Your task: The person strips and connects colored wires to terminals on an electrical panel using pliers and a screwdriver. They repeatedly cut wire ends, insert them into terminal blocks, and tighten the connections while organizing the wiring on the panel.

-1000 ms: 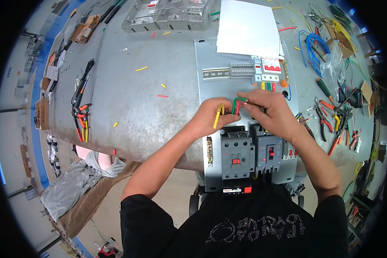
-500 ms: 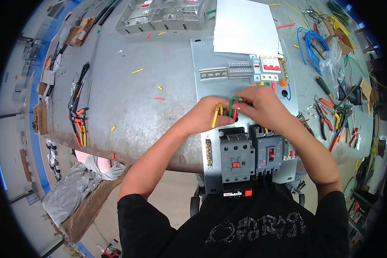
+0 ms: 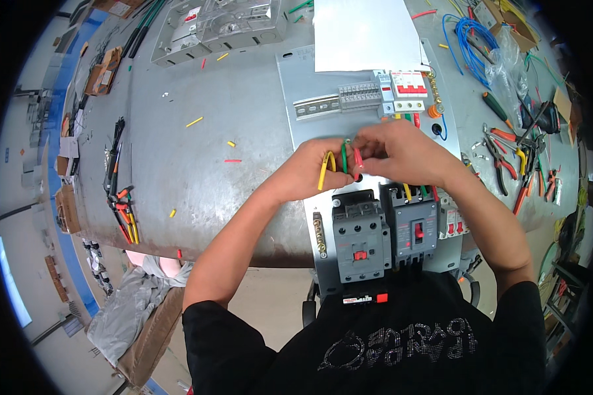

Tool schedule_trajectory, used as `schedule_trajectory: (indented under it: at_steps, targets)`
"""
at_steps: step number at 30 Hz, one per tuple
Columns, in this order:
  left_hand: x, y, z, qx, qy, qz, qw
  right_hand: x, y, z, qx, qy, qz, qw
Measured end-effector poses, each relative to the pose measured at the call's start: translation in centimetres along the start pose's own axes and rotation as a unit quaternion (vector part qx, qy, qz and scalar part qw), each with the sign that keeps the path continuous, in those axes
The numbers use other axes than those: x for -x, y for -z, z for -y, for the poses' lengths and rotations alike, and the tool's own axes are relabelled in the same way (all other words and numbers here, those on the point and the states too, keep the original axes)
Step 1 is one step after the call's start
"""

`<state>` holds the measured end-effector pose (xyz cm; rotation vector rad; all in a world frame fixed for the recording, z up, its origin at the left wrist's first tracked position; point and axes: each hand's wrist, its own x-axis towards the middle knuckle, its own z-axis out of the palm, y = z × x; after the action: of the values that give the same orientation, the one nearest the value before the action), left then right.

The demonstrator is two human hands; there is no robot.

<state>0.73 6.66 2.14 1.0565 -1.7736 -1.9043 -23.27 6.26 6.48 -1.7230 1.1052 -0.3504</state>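
Observation:
My left hand (image 3: 311, 170) is closed around a bent yellow wire (image 3: 325, 170) and a green wire (image 3: 344, 158), whose free end sticks up between my hands. My right hand (image 3: 405, 153) pinches a red wire (image 3: 358, 158) just right of the green one. Both hands are over a grey metal mounting plate (image 3: 319, 197). Nearest below them on the plate are a dark grey contactor (image 3: 361, 240) and a moulded-case circuit breaker (image 3: 414, 227) with a red toggle. Where the wires' lower ends go is hidden by my fingers.
Beyond my hands are a terminal block (image 3: 359, 97), a DIN rail (image 3: 316, 106), a breaker with red levers (image 3: 408, 89) and a white sheet (image 3: 369, 36). Pliers (image 3: 501, 158) and a blue wire coil (image 3: 471, 46) lie right; cutters (image 3: 124, 214) left. A transparent-lidded box (image 3: 221, 26) stands far left.
My right fingers have shifted from the green wire's tip to the red wire, which now stands apart from the green. The whole view has turned slightly.

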Motion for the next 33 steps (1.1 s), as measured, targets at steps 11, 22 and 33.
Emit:
schedule_trajectory:
  at_steps: [11,22,33]
  targets:
    - [0.3,-0.5,-1.2,-0.007,0.056,-0.013,0.998,-0.7,-1.3,0.0,0.206,-0.022,0.071,0.976]
    - [0.5,-1.8,1.7,0.027,-0.008,-0.041,0.999,1.3,-0.3,-0.3,0.207,0.018,0.014,0.978]
    - [0.4,-1.5,1.6,-0.024,-0.010,-0.057,0.998,2.0,1.9,3.2,0.124,0.090,-0.013,0.988]
